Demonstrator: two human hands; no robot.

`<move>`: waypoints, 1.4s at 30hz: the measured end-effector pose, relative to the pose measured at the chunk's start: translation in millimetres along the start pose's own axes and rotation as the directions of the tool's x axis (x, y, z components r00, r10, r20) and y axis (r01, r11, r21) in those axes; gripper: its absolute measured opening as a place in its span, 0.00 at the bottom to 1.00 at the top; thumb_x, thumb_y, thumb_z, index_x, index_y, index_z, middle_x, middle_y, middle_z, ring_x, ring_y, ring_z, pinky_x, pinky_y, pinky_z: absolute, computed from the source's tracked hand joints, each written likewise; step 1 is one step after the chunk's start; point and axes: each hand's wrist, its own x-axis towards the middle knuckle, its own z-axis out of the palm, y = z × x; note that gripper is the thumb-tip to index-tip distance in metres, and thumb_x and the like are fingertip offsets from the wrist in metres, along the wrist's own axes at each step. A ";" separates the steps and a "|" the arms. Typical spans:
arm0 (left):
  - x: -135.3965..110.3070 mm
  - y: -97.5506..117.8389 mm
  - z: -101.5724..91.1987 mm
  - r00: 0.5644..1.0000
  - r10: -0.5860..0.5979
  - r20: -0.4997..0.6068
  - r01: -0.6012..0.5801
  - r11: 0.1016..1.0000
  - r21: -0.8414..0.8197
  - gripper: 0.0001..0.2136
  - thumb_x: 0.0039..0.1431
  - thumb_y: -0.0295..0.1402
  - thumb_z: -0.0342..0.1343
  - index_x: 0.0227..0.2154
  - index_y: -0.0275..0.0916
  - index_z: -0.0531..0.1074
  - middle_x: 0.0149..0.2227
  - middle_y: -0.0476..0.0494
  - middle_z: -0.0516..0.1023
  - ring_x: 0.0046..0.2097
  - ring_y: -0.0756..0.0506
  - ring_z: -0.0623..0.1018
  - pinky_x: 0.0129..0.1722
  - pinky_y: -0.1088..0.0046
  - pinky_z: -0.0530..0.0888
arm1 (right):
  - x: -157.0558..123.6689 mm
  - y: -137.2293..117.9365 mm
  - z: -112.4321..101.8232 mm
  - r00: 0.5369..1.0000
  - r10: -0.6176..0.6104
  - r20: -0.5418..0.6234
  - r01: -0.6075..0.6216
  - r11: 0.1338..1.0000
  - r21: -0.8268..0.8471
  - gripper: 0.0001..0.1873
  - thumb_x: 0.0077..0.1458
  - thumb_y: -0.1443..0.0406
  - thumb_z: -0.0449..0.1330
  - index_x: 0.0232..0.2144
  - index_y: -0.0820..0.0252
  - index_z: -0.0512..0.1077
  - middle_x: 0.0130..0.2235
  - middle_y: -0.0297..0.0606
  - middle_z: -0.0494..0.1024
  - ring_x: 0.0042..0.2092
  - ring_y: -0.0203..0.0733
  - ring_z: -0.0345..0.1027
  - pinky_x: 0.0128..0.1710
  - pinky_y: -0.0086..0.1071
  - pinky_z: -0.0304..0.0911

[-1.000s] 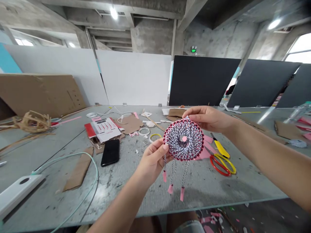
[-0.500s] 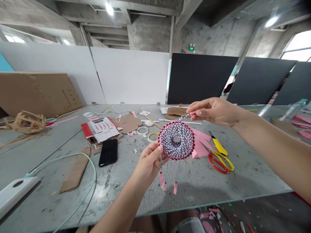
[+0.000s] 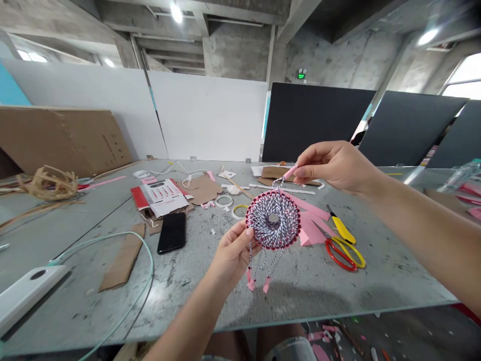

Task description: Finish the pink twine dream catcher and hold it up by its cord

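Above the grey table I hold a round woven ornament, wound with black-and-white twine on a red ring, with a small hole in its middle. My left hand pinches its lower left rim. From the bottom dangle twisted cords ending in pink tassels. My right hand is closed in a pinch on a pink tab at the end of the top cord, held above the ornament.
Red-and-yellow scissors, a yellow utility knife and pink paper pieces lie right of the ornament. A black phone, a red-and-white box, tape rings, cardboard scraps and a white device with a green cable lie left.
My right hand has risen from the ornament's top rim and now pulls the top cord up by its pink tab. The ornament sank slightly and its tassels swung.
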 end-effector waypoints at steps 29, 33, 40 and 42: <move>41.0 102.3 51.6 0.791 0.557 0.254 -0.538 0.434 0.723 0.12 0.62 0.40 0.59 0.44 0.42 0.80 0.49 0.43 0.82 0.52 0.43 0.77 0.54 0.66 0.70 | 56.5 -84.4 6.3 0.948 -0.059 0.313 0.235 0.791 -0.565 0.09 0.56 0.64 0.67 0.27 0.56 0.71 0.31 0.36 0.80 0.32 0.40 0.73 0.34 0.37 0.65; 52.0 116.5 81.1 0.826 0.381 0.414 -0.560 0.478 0.676 0.11 0.63 0.37 0.60 0.41 0.37 0.81 0.40 0.40 0.84 0.43 0.46 0.81 0.49 0.67 0.73 | 64.6 -74.6 16.6 0.950 -0.082 0.301 0.233 0.828 -0.511 0.10 0.54 0.66 0.67 0.25 0.56 0.70 0.27 0.34 0.78 0.31 0.40 0.75 0.35 0.37 0.68; 56.6 110.8 71.1 0.801 0.526 0.285 -0.561 0.494 0.664 0.11 0.61 0.40 0.62 0.37 0.38 0.83 0.30 0.43 0.83 0.33 0.49 0.78 0.38 0.70 0.74 | 65.5 -59.7 18.1 0.963 -0.118 0.243 0.168 0.966 -0.197 0.13 0.48 0.58 0.72 0.30 0.57 0.76 0.35 0.37 0.82 0.39 0.43 0.78 0.44 0.39 0.76; 54.0 111.9 70.1 0.805 0.527 0.272 -0.552 0.497 0.670 0.12 0.60 0.41 0.63 0.38 0.39 0.83 0.30 0.43 0.84 0.33 0.49 0.79 0.38 0.70 0.74 | 65.1 -58.0 17.5 0.974 -0.127 0.189 0.152 0.981 -0.124 0.14 0.46 0.57 0.73 0.32 0.57 0.78 0.34 0.36 0.82 0.38 0.42 0.78 0.44 0.38 0.77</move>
